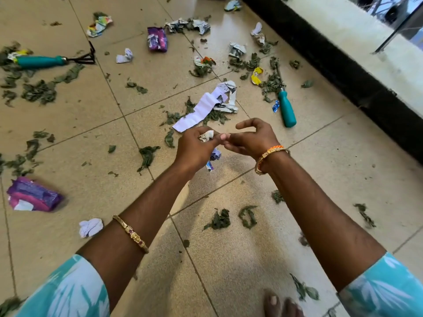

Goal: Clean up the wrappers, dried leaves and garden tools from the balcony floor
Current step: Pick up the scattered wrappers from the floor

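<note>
Your left hand [196, 145] is clamped on a wad of crumpled white and purple wrappers [207, 136] mid-frame, and your right hand [249, 138] hangs loose beside it, holding nothing. Pack that wad tight, then grab the long white paper strip [199, 110] just above.

We look over every wrapper on the floor and we can't read a word: the purple packet [34, 195] shows only blurred colour, the long white paper strip [201, 112] faces us blank, and the crumpled printed scraps are too creased and small to make out.
</note>
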A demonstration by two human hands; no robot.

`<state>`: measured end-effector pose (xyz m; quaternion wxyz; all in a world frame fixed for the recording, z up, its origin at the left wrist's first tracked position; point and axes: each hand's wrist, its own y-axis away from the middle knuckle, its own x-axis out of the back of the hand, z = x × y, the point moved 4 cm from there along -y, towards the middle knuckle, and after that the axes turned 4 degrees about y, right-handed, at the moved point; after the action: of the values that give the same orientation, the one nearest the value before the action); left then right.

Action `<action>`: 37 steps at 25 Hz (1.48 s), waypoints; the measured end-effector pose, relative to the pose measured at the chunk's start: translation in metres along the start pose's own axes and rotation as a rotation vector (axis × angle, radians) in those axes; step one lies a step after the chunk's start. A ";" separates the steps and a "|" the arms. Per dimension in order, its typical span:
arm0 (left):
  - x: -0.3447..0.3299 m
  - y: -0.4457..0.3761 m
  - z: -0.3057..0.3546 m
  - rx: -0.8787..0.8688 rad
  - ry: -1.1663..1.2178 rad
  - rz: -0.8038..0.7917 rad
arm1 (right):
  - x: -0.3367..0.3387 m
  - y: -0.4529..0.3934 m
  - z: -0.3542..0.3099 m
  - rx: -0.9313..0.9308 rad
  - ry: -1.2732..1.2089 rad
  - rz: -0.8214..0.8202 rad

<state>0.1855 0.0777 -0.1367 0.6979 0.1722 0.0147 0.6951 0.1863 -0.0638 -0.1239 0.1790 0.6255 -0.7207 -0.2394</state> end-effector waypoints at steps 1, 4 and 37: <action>-0.001 -0.004 0.000 -0.025 -0.068 0.008 | 0.001 -0.004 -0.002 0.002 0.053 -0.042; -0.001 -0.019 0.002 0.043 -0.085 0.036 | 0.024 -0.037 -0.018 0.258 0.607 0.138; 0.036 -0.074 -0.024 0.404 0.147 0.239 | -0.056 -0.124 -0.030 0.882 1.612 -0.016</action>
<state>0.2522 0.1203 -0.1708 0.5590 0.2579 0.1838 0.7663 0.3132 -0.0254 -0.1673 0.3707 0.6197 -0.3997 0.5647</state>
